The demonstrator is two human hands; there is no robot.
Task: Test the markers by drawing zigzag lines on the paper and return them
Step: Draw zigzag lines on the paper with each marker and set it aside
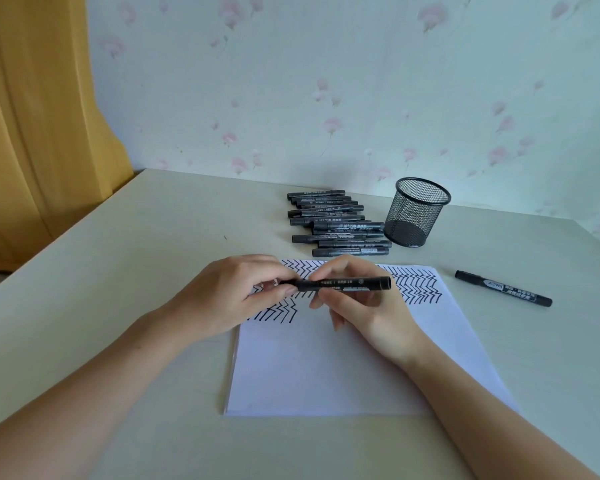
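Note:
A black marker (350, 284) lies level above the white paper (326, 368), held between both hands. My left hand (229, 299) pinches its left end, the cap side, with thumb and fingers. My right hand (361, 306) grips the barrel with curled fingers. The paper's upper part carries rows of black zigzag lines (416, 285), partly hidden by my hands. A pile of several black markers (336, 223) lies on the table behind the paper. A single black marker (503, 293) rests on the table right of the paper.
A black mesh pen cup (417, 213) stands upright beside the pile, at its right. The pale table (118, 271) meets a floral wall at the back. A yellow wooden door (32, 133) is at the left.

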